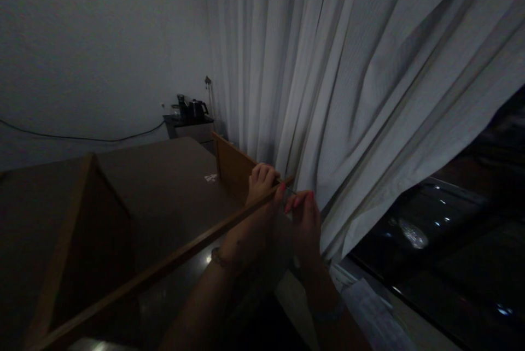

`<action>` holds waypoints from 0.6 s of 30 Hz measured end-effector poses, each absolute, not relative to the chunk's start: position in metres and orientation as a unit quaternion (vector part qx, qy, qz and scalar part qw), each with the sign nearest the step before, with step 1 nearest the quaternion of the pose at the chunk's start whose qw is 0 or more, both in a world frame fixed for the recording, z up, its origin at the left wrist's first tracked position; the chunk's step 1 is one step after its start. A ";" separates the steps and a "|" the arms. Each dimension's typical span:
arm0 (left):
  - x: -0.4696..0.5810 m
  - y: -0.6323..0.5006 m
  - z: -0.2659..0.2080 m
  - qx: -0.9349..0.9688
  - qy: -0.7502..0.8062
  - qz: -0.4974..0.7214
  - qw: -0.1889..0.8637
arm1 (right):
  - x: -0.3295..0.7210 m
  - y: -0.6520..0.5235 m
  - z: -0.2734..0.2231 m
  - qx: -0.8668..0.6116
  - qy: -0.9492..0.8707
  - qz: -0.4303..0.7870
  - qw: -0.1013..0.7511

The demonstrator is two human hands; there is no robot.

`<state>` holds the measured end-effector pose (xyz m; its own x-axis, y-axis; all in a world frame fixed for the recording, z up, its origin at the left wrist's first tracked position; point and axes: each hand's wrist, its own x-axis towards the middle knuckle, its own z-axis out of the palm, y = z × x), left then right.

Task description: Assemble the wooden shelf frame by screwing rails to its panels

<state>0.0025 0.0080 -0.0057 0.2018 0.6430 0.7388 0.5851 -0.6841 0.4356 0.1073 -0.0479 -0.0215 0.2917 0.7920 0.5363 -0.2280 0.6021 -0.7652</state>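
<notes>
My left hand is wrapped round the corner where two wooden boards meet, with its fingers over the far board and its thumb near the top edge. Just right of that corner, my right hand is closed in a pinch. A thin metal rod, perhaps a hex key, runs from its fingertips to the corner. The wooden frame has a long near board, an end board at the far right and a divider at the left. Dim light hides the rod's exact shape.
White curtains hang close on the right, by a dark window. A small cabinet with a black kettle stands in the far corner. A cable runs along the wall. Folded cloth lies at the lower right.
</notes>
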 end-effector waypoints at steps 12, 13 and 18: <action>0.003 0.006 -0.004 0.774 0.385 0.501 0.035 | 0.103 -0.050 -0.019 -0.284 -0.456 0.352 0.767; 0.003 0.006 -0.004 0.774 0.382 0.504 0.034 | 0.103 -0.050 -0.019 -0.284 -0.453 0.350 0.769; 0.004 0.006 -0.003 0.775 0.383 0.501 0.036 | 0.107 -0.052 -0.021 -0.324 -0.463 0.322 0.760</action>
<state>0.0036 0.0059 -0.0033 0.2032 0.6301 0.7494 0.5583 -0.7034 0.4400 0.1067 -0.0517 -0.0210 0.3632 0.7889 0.4956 -0.1889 0.5833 -0.7900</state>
